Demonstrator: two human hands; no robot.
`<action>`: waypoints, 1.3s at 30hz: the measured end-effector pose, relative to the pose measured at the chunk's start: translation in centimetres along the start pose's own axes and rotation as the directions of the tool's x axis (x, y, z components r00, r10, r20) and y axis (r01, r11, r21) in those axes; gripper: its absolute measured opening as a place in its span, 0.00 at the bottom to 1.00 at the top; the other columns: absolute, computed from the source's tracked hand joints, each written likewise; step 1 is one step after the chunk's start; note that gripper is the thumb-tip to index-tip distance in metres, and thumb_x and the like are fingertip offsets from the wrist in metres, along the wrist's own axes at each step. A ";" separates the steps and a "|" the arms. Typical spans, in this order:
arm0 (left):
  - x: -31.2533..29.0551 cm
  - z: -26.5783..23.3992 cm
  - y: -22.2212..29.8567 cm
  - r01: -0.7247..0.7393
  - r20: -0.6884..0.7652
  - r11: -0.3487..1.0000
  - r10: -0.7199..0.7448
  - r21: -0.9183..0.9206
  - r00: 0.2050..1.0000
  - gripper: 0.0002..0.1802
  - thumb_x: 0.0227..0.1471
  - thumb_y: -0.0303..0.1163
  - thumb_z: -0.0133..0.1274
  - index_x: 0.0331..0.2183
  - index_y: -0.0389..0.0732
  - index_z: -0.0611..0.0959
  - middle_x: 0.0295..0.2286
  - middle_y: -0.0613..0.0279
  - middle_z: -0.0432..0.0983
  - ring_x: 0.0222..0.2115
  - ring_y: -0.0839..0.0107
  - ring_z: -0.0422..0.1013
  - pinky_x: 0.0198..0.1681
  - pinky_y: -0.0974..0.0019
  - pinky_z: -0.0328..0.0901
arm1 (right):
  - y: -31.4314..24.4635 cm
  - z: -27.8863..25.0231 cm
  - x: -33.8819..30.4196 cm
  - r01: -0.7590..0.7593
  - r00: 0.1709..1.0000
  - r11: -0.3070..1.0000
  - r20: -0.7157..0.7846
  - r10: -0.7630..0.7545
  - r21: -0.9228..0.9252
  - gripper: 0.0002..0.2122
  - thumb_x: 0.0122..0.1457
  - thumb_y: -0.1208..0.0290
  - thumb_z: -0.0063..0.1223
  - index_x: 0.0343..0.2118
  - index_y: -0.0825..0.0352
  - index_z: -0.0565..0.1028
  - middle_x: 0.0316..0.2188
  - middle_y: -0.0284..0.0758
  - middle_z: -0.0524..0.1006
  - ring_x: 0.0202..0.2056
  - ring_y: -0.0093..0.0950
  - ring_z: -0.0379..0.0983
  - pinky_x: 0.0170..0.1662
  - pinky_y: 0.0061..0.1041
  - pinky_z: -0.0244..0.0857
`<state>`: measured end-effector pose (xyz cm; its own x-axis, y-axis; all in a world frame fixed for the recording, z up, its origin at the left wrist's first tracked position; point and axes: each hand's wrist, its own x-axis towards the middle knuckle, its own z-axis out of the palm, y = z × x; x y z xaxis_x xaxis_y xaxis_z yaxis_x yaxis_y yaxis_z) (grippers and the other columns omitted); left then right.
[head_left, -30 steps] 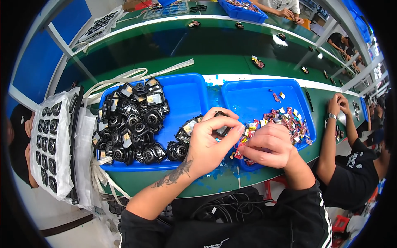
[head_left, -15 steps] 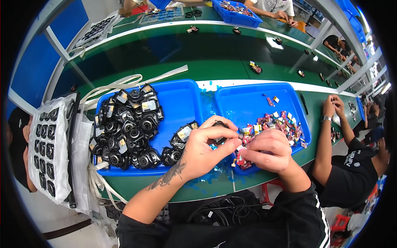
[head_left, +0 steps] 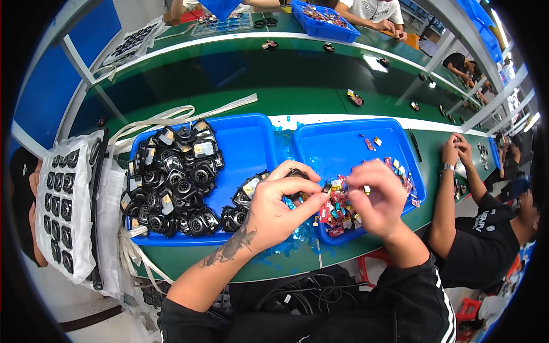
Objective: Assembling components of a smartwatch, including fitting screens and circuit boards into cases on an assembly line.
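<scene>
A small black part (head_left: 297, 174) sits in the left hand (head_left: 273, 212), between thumb and curled fingers, above the seam where the two blue trays meet. Most of it is hidden by the fingers; its long axis and facing cannot be told.

Left hand: fingers closed around the part, index finger stretched right across its top. Forearm comes up from the lower edge.

Right hand (head_left: 374, 201): fingertips pinched narrow, just right of the left fingertips, on a small piece (head_left: 327, 187) too small to make out. Whether that piece touches the black part cannot be told.

Under and beside the right hand: a heap of small red and mixed-colour pieces (head_left: 338, 208) in the near left corner of the right tray (head_left: 343, 140). A few stray pieces lie farther back in that tray.

Left tray (head_left: 246, 143): a pile of black round parts (head_left: 174, 180) fills its left half and runs along the near edge up to the left hand.

Both trays rest on a green bench (head_left: 257, 86). At far left, a white sheet of black parts (head_left: 66, 203) hangs off the bench edge.

At right, another person (head_left: 480, 228) in a black shirt has both hands on the bench.
</scene>
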<state>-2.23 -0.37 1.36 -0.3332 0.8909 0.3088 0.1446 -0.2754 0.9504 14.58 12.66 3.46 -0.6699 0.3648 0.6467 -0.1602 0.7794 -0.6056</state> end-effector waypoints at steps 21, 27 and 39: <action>-0.2 0.5 0.6 -0.193 0.065 0.950 0.182 0.246 0.981 0.06 0.42 0.23 0.66 0.27 0.37 0.85 0.34 0.59 0.75 0.29 0.73 0.74 0.33 0.71 0.69 | 0.3 -2.2 3.4 -0.716 0.664 0.592 0.624 0.412 0.370 0.05 0.58 0.76 0.58 0.33 0.72 0.79 0.31 0.32 0.79 0.34 0.17 0.73 0.40 0.18 0.68; 0.0 0.2 0.4 -0.117 0.071 0.984 0.108 0.131 0.992 0.04 0.43 0.22 0.64 0.27 0.35 0.85 0.34 0.60 0.75 0.29 0.78 0.72 0.32 0.74 0.68 | -0.5 -2.5 3.6 -0.640 0.701 0.722 0.585 0.409 0.263 0.05 0.58 0.75 0.58 0.33 0.71 0.79 0.30 0.30 0.78 0.34 0.16 0.72 0.36 0.16 0.68; 0.0 0.2 0.7 -0.066 0.135 0.991 0.050 0.115 0.990 0.04 0.42 0.21 0.64 0.26 0.36 0.85 0.33 0.60 0.75 0.26 0.79 0.72 0.30 0.75 0.67 | -0.3 -2.6 4.2 -0.469 0.707 0.874 0.649 0.283 0.130 0.02 0.55 0.77 0.58 0.29 0.69 0.78 0.28 0.32 0.76 0.30 0.18 0.69 0.34 0.18 0.63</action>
<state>-1.94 -0.50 2.00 -0.1962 0.9167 0.3481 0.2725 -0.2901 0.9174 13.67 15.28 7.53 -0.9889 0.1475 -0.0151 0.0798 0.4439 -0.8925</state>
